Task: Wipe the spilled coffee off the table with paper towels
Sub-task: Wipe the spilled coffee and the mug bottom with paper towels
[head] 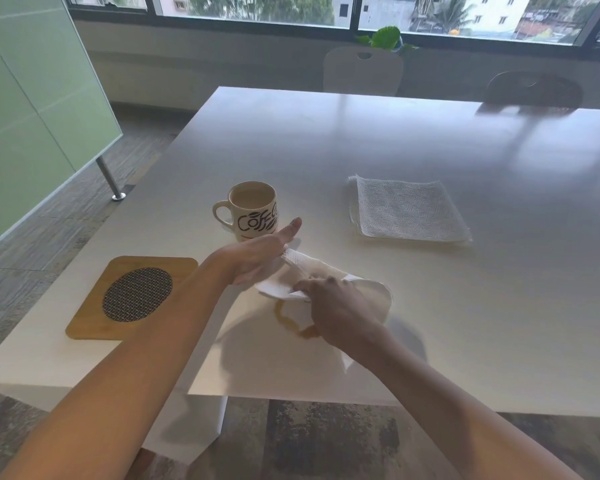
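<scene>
A brown ring of spilled coffee [293, 323] lies on the white table [361, 140] near its front edge. Just above it a white paper towel [309, 268], stained brown in places, hangs between both hands. My right hand [340, 310] pinches its near edge and covers part of the spill. My left hand [260, 254] is flat with the thumb raised, its fingers under the towel's left end. A cream mug [253, 211] with dark lettering, full of milky coffee, stands just behind my left hand.
A stack of folded paper towels [409, 211] lies to the right of the mug. A wooden trivet with a mesh oval [132, 296] sits at the left. Two chairs [362, 69] stand at the far edge, and a green glass partition [32, 109] at left.
</scene>
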A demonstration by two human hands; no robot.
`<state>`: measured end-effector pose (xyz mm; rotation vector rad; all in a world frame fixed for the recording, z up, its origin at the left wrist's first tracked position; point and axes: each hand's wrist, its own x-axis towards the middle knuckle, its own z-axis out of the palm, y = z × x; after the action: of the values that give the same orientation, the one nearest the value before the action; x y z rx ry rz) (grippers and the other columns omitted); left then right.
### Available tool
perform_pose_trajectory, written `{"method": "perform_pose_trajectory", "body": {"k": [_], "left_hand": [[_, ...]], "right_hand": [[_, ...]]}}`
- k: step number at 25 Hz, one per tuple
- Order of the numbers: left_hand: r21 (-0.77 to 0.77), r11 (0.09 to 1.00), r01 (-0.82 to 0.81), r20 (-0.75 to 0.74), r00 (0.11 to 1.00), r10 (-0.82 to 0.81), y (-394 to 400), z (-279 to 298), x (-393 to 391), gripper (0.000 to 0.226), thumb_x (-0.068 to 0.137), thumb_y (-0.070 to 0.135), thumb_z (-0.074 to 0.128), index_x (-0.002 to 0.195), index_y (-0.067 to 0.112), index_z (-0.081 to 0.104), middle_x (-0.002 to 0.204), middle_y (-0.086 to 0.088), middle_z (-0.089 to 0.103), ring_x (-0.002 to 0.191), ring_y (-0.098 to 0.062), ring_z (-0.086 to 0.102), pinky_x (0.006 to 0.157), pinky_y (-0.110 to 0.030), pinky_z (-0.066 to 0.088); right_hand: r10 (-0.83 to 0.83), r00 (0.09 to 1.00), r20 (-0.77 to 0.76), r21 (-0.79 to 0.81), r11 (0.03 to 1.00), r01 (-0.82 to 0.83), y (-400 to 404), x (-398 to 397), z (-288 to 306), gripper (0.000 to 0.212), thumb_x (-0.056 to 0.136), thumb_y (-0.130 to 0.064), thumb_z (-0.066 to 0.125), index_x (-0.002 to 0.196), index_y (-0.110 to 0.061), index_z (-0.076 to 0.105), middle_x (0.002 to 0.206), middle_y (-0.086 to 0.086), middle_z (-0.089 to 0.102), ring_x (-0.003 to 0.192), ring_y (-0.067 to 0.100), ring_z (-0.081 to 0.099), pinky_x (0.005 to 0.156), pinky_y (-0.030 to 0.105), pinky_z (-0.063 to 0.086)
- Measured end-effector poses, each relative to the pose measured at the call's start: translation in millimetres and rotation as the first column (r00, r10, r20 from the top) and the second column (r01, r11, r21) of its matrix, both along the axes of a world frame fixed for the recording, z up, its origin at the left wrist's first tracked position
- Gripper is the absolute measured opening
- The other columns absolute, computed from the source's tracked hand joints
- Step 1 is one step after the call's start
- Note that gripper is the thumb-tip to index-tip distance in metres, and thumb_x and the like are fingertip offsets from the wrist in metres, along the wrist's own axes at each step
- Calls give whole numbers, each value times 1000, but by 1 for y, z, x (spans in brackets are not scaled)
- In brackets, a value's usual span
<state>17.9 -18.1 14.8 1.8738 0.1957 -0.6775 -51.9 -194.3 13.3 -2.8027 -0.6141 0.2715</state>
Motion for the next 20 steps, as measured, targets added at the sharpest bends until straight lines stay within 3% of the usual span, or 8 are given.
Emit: {"method": "perform_pose_trajectory", "body": {"k": [4, 6, 8, 11, 14, 17, 20], "left_hand": [[22, 1000, 9, 6, 1000, -10, 0, 0, 0, 110, 60, 96, 44, 151, 32, 43, 163, 7, 31, 151, -12, 23, 124, -36, 11], [30, 999, 16, 5, 1000, -17, 0, -1, 0, 109, 58, 97, 44, 147, 35, 47, 155, 14, 38, 148, -11, 29, 121, -32, 15], [53, 998, 26, 19, 999, -27, 0, -2, -1, 105, 59, 97, 42, 144, 37, 51, 150, 15, 45, 142, -12, 39, 115, -30, 23], [39, 999, 22, 6, 1000, -23, 0, -3, -1, 111, 59, 97, 40, 150, 33, 46, 158, 8, 40, 146, -18, 35, 123, -42, 20], [31, 999, 33, 2, 999, -33, -1, -1, -2, 113, 61, 96, 37, 155, 32, 36, 165, 6, 27, 153, -16, 17, 125, -44, 10], [47, 998, 30, 21, 999, -31, -1, 0, -1, 121, 56, 98, 38, 156, 29, 33, 165, 4, 26, 153, -14, 17, 124, -41, 10], [58, 998, 35, 31, 999, -37, 0, -2, 1, 110, 64, 95, 37, 152, 29, 41, 161, 5, 35, 150, -12, 24, 120, -35, 14]], "right_hand": [[-6, 1000, -29, 26, 1000, 7, -2, -4, -3, 54, 78, -18, 78, 128, -28, 62, 120, 3, 62, 102, 27, 66, 77, 32, 45], [-56, 998, -8, 57, 997, 56, -3, -7, -1, 51, 77, -22, 78, 126, -29, 63, 112, 3, 67, 100, 29, 67, 75, 34, 48], [-160, 977, 138, 75, 986, 151, -9, -6, 4, 41, 82, -30, 73, 122, -28, 62, 107, 2, 71, 100, 30, 68, 73, 34, 47], [-191, 932, 308, 17, 981, 195, -24, 0, 5, 36, 90, -37, 61, 125, -28, 60, 117, -2, 69, 107, 27, 64, 96, 37, 40], [-126, 982, 141, 27, 992, 123, -31, 0, 1, 40, 96, -30, 55, 136, -27, 55, 130, -2, 64, 121, 26, 59, 116, 53, 24], [-121, 987, 106, 28, 993, 118, -30, -3, -6, 41, 100, -23, 47, 140, -30, 49, 131, -3, 63, 117, 28, 61, 112, 56, 28], [-171, 974, 150, -36, 983, 178, -26, -2, -12, 42, 98, -22, 43, 139, -30, 47, 125, -2, 62, 114, 28, 60, 111, 59, 25]]}}
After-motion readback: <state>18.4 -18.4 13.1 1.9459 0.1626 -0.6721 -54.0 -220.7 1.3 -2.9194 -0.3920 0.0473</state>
